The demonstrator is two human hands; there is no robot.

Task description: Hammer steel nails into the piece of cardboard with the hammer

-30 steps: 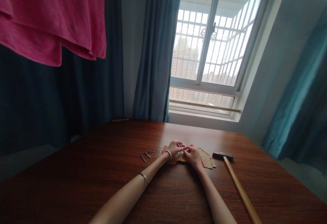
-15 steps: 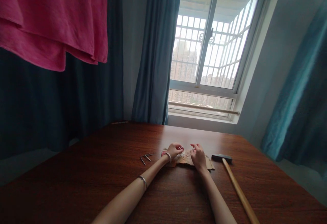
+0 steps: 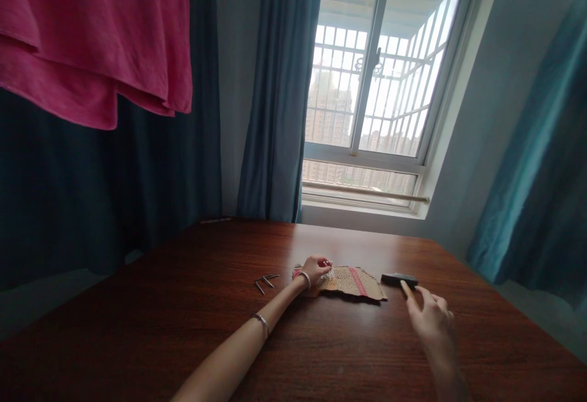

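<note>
A flat tan piece with small holes and a red stripe [image 3: 353,281] lies on the brown wooden table [image 3: 183,328]. My left hand [image 3: 315,267] rests on its left end, fingers pinched together on something small I cannot make out. My right hand [image 3: 431,318] sits at the right over the wooden handle of a hammer [image 3: 400,279], fingers curled around the handle just behind the dark head. Several nails [image 3: 265,280] lie to the left of my left hand.
A window [image 3: 371,96] with bars is behind the table, with blue curtains [image 3: 275,96] on both sides. A pink cloth [image 3: 96,35] hangs at the upper left. The table's far edge runs below the window sill.
My right hand has left the tan piece and moved right and toward me onto the hammer handle. My left hand has stayed on the piece's left end.
</note>
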